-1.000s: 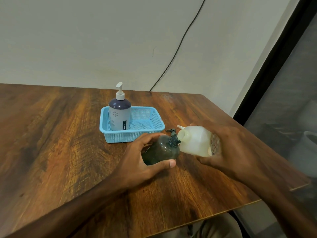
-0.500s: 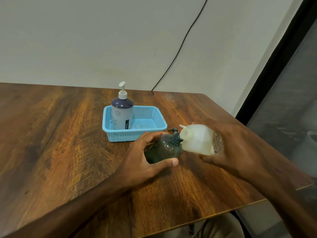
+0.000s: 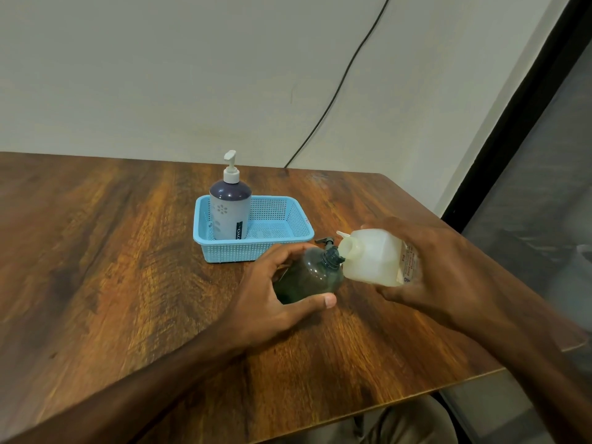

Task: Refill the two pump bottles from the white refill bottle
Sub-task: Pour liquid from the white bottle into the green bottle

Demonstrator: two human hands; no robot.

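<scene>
My left hand [image 3: 272, 299] grips a dark translucent green bottle [image 3: 309, 277], tilted with its open neck toward the right. My right hand [image 3: 429, 267] holds the white refill bottle [image 3: 373, 259] tipped sideways, its open spout touching the green bottle's neck. A small black pump head [image 3: 325, 241] lies on the table just behind the green bottle. A second pump bottle [image 3: 230, 203], grey-white with a dark shoulder and a white pump, stands upright in the left end of a light blue mesh basket [image 3: 288, 233].
The wooden table [image 3: 112, 267] ends in an edge at the right and front. A black cable [image 3: 336, 91] runs down the wall behind. A dark frame and glass panel [image 3: 528, 123] stand at the right.
The view has shifted slightly, so the scene appears a little further right. Both hands keep the bottles mouth to mouth, with barely any movement.
</scene>
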